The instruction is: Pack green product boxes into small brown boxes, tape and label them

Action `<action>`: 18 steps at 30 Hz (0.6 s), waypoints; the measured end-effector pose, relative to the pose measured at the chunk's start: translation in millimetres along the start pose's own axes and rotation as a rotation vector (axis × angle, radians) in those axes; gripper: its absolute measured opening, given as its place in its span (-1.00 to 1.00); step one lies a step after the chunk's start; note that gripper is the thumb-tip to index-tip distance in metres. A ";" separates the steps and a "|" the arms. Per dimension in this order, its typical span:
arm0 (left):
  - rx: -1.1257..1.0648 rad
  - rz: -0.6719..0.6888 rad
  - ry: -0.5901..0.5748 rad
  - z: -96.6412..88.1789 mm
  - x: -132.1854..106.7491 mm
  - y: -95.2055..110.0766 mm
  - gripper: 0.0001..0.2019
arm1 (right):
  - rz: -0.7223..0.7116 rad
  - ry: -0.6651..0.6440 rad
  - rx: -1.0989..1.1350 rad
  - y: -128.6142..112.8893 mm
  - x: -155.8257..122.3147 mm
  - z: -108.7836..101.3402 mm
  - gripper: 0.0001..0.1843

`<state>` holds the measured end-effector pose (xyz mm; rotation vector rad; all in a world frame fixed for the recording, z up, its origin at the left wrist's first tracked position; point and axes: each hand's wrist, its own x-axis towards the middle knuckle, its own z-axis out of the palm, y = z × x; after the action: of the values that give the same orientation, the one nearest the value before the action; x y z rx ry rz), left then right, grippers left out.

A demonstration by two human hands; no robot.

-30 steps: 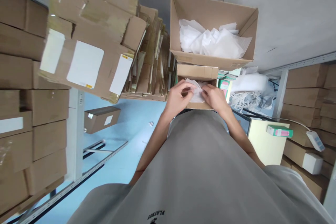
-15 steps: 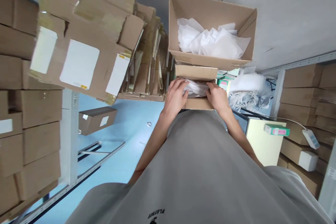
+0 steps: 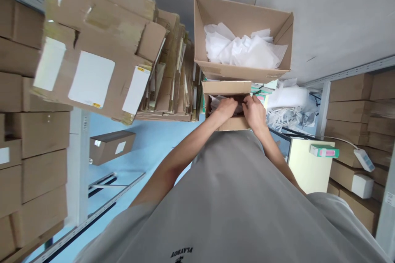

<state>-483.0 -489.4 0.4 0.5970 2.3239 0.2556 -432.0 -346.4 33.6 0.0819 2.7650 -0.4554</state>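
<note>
A small open carton (image 3: pixel 234 124) stands against my front with its flaps up, and thin white foam wrapping (image 3: pixel 215 102) shows inside it. My left hand (image 3: pixel 226 108) reaches down into the carton across the wrapping, fingers curled together and their tips hidden. At the carton's right side is my right hand (image 3: pixel 254 111), its fingers bent inward over the edge and thumb toward the inside. The two hands almost meet. Whatever their fingertips pinch is out of sight.
Directly behind stands a larger open carton (image 3: pixel 243 72) holding crumpled white foam sheets (image 3: pixel 247 50). Flattened cardboard (image 3: pixel 123 49) is stacked at left. Boxes fill shelves on both sides (image 3: pixel 46 135). At right are shredded paper (image 3: pixel 285 119), a green box (image 3: pixel 324 151) and a power strip (image 3: pixel 364 160).
My left hand has moved right from the carton's left edge into its middle, uncovering wrapping at the left. My right hand stays at the right side, fingers more curled.
</note>
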 end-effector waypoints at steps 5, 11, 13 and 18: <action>0.007 -0.052 0.027 -6.1 -16.0 -14.5 -0.64 | 0.022 -0.026 0.001 2.5 -3.3 -3.9 -0.62; -0.126 -0.034 0.157 -4.0 -33.4 -37.6 -0.59 | -0.057 -0.148 -0.013 -15.3 -9.2 -8.4 -0.45; -0.230 0.041 0.222 -1.0 -37.2 -41.7 -0.57 | -0.081 -0.203 -0.023 -24.5 -7.4 -7.8 -0.34; -0.319 0.013 0.312 3.4 -51.1 -47.2 -0.52 | -0.061 -0.231 -0.014 -31.1 -0.3 -7.9 -0.25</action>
<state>-464.3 -555.5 12.2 0.4351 2.5006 0.7563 -437.7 -373.4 50.1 -0.0553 2.5488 -0.4326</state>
